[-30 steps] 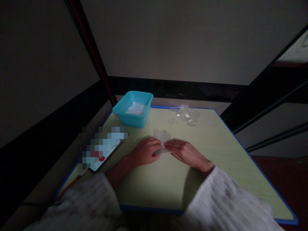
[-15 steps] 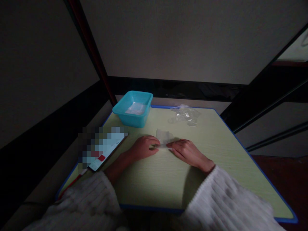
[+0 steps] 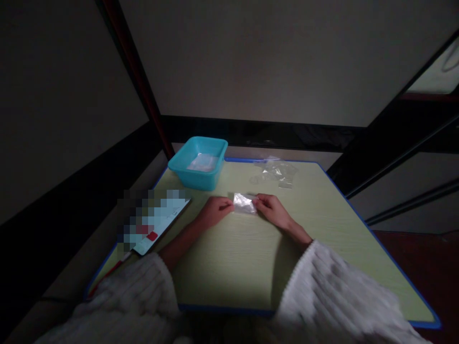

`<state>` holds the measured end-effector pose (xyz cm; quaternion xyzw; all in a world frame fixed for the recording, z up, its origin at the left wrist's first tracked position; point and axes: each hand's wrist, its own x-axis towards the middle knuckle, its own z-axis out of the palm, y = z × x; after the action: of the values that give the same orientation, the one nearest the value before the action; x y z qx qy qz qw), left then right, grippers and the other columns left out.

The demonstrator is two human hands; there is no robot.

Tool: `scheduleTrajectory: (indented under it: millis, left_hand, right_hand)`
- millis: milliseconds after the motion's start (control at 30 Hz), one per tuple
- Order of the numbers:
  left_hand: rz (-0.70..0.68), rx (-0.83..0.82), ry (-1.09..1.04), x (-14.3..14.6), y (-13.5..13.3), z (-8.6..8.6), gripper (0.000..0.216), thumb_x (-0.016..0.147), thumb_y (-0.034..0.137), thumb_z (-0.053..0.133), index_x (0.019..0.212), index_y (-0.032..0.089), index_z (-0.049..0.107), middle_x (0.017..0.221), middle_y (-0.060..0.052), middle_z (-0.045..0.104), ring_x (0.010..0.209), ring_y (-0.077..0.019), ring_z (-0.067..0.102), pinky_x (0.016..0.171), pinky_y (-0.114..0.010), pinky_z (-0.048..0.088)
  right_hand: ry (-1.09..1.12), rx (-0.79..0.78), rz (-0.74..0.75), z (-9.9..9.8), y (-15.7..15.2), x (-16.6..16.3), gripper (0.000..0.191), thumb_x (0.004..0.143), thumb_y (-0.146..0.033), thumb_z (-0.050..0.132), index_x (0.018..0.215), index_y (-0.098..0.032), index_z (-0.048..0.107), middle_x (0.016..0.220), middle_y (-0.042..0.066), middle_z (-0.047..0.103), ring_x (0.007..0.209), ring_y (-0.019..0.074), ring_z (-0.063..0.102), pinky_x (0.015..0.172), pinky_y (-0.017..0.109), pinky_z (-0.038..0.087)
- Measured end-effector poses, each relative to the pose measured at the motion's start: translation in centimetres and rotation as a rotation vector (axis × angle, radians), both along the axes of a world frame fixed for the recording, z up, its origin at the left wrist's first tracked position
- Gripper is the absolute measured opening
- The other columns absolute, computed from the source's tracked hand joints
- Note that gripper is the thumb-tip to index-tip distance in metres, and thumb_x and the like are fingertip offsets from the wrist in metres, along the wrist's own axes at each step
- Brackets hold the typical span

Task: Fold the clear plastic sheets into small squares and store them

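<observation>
Pinching bag (image 3: 244, 203) at both ends, flat on table (image 3: 322, 229), just in front of tray (image 3: 198, 163) | left hand (image 3: 214, 211) fingers clamped on its left edge, right hand (image 3: 271, 209) on its right | bag looks folded small; loose bags (image 3: 275, 171) behind it unfolded; some already in tray.

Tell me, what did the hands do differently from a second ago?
Both hands, left hand and right hand, slid farther up the table, carrying the little clear bag stretched between them. The blue tub and the pile of bags stayed put.
</observation>
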<state>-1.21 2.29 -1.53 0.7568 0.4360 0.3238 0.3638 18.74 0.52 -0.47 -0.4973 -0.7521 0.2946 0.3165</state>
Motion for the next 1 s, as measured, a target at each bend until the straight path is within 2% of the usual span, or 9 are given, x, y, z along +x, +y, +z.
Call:
scheduleTrajectory:
  millis: [200, 333, 533, 667, 733, 833, 900, 1000]
  left_hand:
    - [0.109, -0.087, -0.099, 0.6, 1.0, -0.8, 0.004, 0.067, 0.011, 0.053, 0.066, 0.015, 0.052, 0.059, 0.003, 0.059, 0.057, -0.0121, 0.06, 0.052, -0.018, 0.044]
    - [0.177, -0.122, -0.133, 0.9, 0.9, -0.9, 0.02, 0.063, 0.008, 0.056, 0.077, 0.017, 0.046, 0.061, 0.006, 0.057, 0.054, -0.0112, 0.061, 0.05, -0.018, 0.044]
    - [0.24, -0.119, -0.128, 1.2, 0.6, -0.7, 0.033, 0.059, 0.005, 0.06, 0.084, 0.019, 0.043, 0.06, 0.009, 0.055, 0.052, -0.0098, 0.059, 0.05, -0.017, 0.041]
    - [0.253, -0.116, -0.121, 1.4, 0.6, -0.8, 0.036, 0.059, 0.004, 0.06, 0.086, 0.019, 0.042, 0.059, 0.01, 0.054, 0.05, -0.0087, 0.058, 0.051, -0.017, 0.04]
    - [0.258, -0.114, -0.117, 1.5, 0.7, -0.8, 0.038, 0.059, 0.004, 0.06, 0.088, 0.02, 0.042, 0.059, 0.01, 0.053, 0.05, -0.0086, 0.057, 0.051, -0.017, 0.04]
    - [0.265, -0.112, -0.111, 1.6, 0.7, -0.9, 0.041, 0.059, 0.004, 0.061, 0.091, 0.02, 0.041, 0.057, 0.011, 0.052, 0.05, -0.0088, 0.057, 0.051, -0.017, 0.041]
    - [0.267, -0.111, -0.108, 1.6, 0.8, -0.9, 0.042, 0.058, 0.003, 0.061, 0.091, 0.02, 0.041, 0.057, 0.011, 0.052, 0.05, -0.0089, 0.056, 0.051, -0.017, 0.041]
    - [0.266, -0.108, -0.105, 1.5, 0.8, -0.8, 0.043, 0.058, 0.003, 0.06, 0.092, 0.02, 0.041, 0.057, 0.011, 0.053, 0.05, -0.0087, 0.056, 0.052, -0.018, 0.042]
  right_hand:
    - [0.063, -0.034, -0.133, -1.1, 1.5, -0.6, 0.027, 0.075, -0.038, 0.039, 0.056, -0.019, 0.042, 0.046, -0.004, 0.043, 0.042, 0.0091, 0.039, 0.04, 0.02, 0.029]
    - [0.063, -0.031, -0.222, -1.4, 1.7, -1.0, 0.012, 0.071, -0.028, 0.044, 0.072, -0.017, 0.05, 0.048, -0.004, 0.049, 0.042, 0.011, 0.046, 0.041, 0.02, 0.032]
    - [0.016, 0.034, -0.298, -1.3, 1.4, -1.0, 0.022, 0.072, -0.022, 0.047, 0.093, -0.016, 0.049, 0.049, -0.006, 0.051, 0.041, 0.0124, 0.049, 0.044, 0.021, 0.037]
    - [-0.067, 0.142, -0.332, -0.5, 0.6, -1.0, 0.024, 0.075, -0.02, 0.043, 0.097, -0.014, 0.051, 0.068, 0.004, 0.06, 0.058, 0.0172, 0.057, 0.057, 0.029, 0.045]
    - [-0.118, 0.207, -0.3, 0.2, -0.1, -1.2, 0.026, 0.077, -0.019, 0.04, 0.097, -0.013, 0.054, 0.085, 0.011, 0.061, 0.076, 0.0214, 0.058, 0.07, 0.035, 0.046]
    - [-0.226, 0.274, -0.131, 0.8, -1.1, -1.9, 0.031, 0.079, -0.021, 0.042, 0.104, -0.012, 0.057, 0.105, 0.014, 0.06, 0.099, 0.0248, 0.053, 0.087, 0.039, 0.041]
    - [-0.419, 0.334, 0.005, 0.7, -1.7, -2.4, 0.04, 0.083, -0.025, 0.041, 0.118, -0.009, 0.05, 0.123, 0.016, 0.052, 0.114, 0.0261, 0.045, 0.097, 0.044, 0.032]
    - [-0.644, 0.345, 0.083, 0.0, -2.0, -2.8, 0.053, 0.088, -0.034, 0.036, 0.131, -0.004, 0.036, 0.139, 0.018, 0.034, 0.127, 0.0264, 0.03, 0.104, 0.048, 0.021]
